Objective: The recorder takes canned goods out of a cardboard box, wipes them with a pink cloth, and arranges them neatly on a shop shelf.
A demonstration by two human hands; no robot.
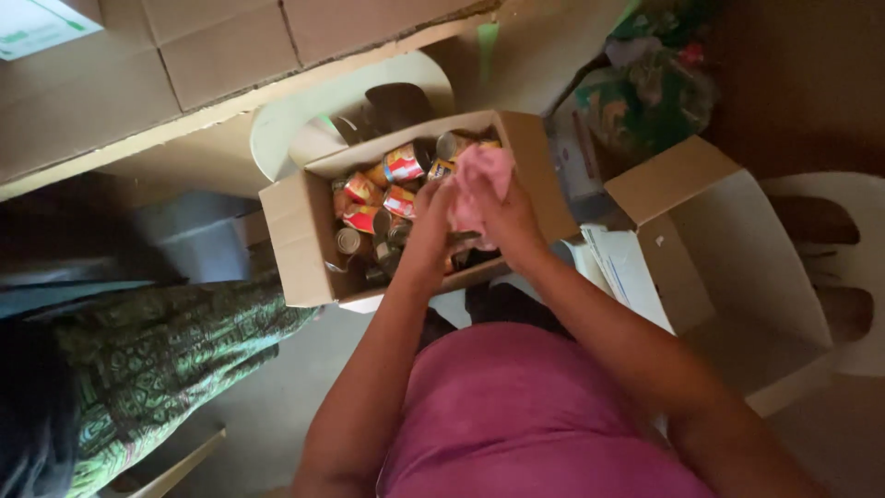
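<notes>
Both hands are working over an open cardboard box (300,231) of red-labelled tin cans (383,198), the right hand (502,217) closing its fingers on a pink cloth (479,184) bunched just above them. The left hand (431,221) is pressing against the cloth's near edge, its fingers curled, though whether they are gripping anything I cannot tell. Just beyond the grip, a white plastic chair (277,124) is bearing the box.

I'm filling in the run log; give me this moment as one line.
left hand: over cardboard box of cans | right hand: holds pink cloth | second box: open, at right
</notes>
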